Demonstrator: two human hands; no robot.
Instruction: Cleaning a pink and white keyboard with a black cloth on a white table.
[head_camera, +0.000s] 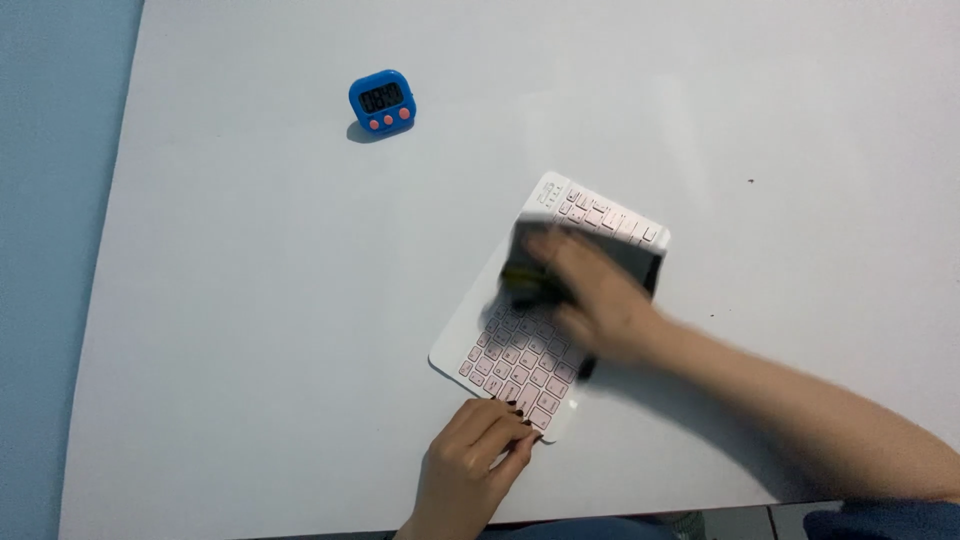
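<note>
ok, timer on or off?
On: the blue timer shows dark digits on its display. It stands apart from the keyboard and both hands.

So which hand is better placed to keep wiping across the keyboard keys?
Probably the right hand: it holds a dark cloth over the white keyboard. The left hand only pins the near corner.

Your left hand (478, 462) sits low near your body, fingers curled downward and fingertips pressed flat, wrist bent slightly. Your right hand (595, 295) reaches forward from the right on a long, bare forearm, palm down, fingers bunched in a grip; it is blurred.
</note>
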